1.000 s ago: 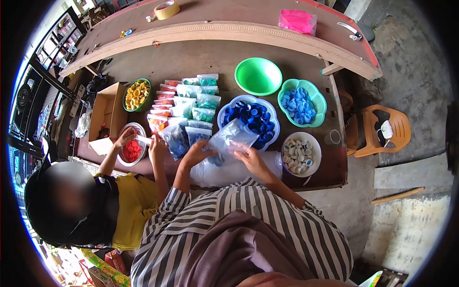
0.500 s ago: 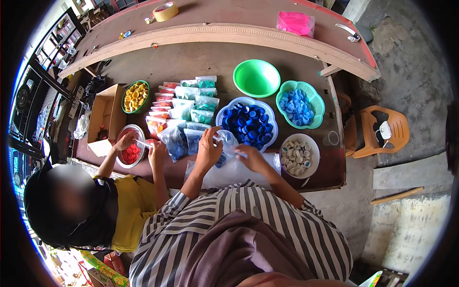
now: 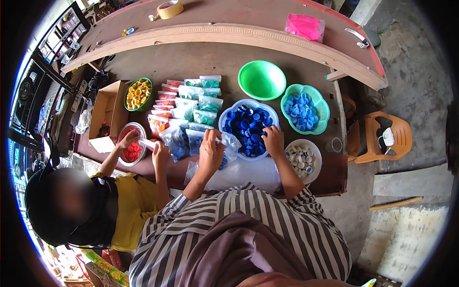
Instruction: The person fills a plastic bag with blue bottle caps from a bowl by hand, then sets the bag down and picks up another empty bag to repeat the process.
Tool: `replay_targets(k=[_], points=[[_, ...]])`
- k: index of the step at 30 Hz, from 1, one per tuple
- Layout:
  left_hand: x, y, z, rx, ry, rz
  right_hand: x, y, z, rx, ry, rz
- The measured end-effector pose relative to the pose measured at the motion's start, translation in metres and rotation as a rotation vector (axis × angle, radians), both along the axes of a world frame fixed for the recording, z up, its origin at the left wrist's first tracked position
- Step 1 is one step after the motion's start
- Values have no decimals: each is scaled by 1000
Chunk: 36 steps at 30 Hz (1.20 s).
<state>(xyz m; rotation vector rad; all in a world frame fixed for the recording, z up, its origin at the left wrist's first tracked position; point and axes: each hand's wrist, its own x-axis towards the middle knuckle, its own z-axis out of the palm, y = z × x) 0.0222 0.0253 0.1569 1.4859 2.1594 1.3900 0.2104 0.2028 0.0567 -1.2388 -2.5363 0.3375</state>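
Note:
My left hand (image 3: pixel 210 152) is closed on a clear plastic bag (image 3: pixel 231 146) with some blue caps in its lower part. At the right edge of the white basket (image 3: pixel 275 114), my right hand (image 3: pixel 273 139) reaches down to the dark blue caps (image 3: pixel 248 125); its fingertips are bent, and whether they hold a cap cannot be made out. Beneath both hands lies a stack of clear plastic (image 3: pixel 248 176). Filled bags of blue caps (image 3: pixel 176 142) lie just left of my left hand.
A co-worker (image 3: pixel 129 205) at the left holds a small bag over a bowl of red caps (image 3: pixel 132 154). Around stand a bowl of white caps (image 3: pixel 313 167), a light blue cap basket (image 3: pixel 306 88), an empty green bowl (image 3: pixel 262 79), yellow caps (image 3: pixel 138 94) and a cardboard box (image 3: pixel 109 107).
My right hand has moved from the plastic bag to the right side of the dark blue caps. My left hand stays with the bag. The view has shifted slightly.

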Motion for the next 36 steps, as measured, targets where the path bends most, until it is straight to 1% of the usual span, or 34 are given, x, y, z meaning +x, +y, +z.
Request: replay_targets(k=[1,2,3,5,7,9,10,11,12,13,15,16,18,21,23,25,27,28,29,31,32,34,35,36], points=[[0,0,1,-5,-3,3,0,-1,4,2,70,17],[-2,0,1,-1,18,-50,0,-2,8,4,142,32],[-2,0,2,3,37,-103,-2,-4,16,0,139,33],[-1,2,5,-17,5,-106,-12,-14,36,-210,613,148],[1,4,11,-40,-28,-111,-25,-36,69,-358,802,156],[2,7,17,-148,-116,-74,-35,-56,91,-410,960,281],[3,9,18,-102,-16,-79,-39,-65,99,-412,965,354],[2,10,20,-110,-16,-80,-43,-70,103,-413,972,427],[1,11,22,-118,-47,-106,-46,-73,102,-357,921,504],[-1,11,25,-125,-77,-130,-48,-77,100,-401,872,523],[-5,11,28,-135,-70,-140,-50,-79,98,-324,687,508],[-6,10,30,-153,-111,-135,-49,-77,99,-329,688,511],[-8,8,32,-175,-159,-133,-45,-74,105,-107,435,543],[-8,7,41,-162,-98,-134,-42,-80,120,-70,373,500],[-8,7,45,-142,-63,-129,-38,-78,124,-63,400,507],[-4,5,58,-204,-115,-130,-37,-78,126,-54,426,514],[-2,3,58,-159,-91,-121,-37,-78,128,-226,546,473],[-1,1,59,-121,-67,-113,-38,-81,127,-377,622,430],[0,-1,60,-117,-66,-112,-37,-82,126,-374,622,432],[2,-6,67,-83,-78,-106,-35,-81,128,-345,622,545],[4,-9,73,-73,-75,-106,-33,-80,132,-335,622,549],[8,-17,85,-92,-141,-98,-30,-84,143,-199,712,575],[10,-19,86,-86,-141,-95,-29,-87,143,-195,709,580],[12,-20,88,-40,-207,-76,-29,-91,144,-434,821,514]])
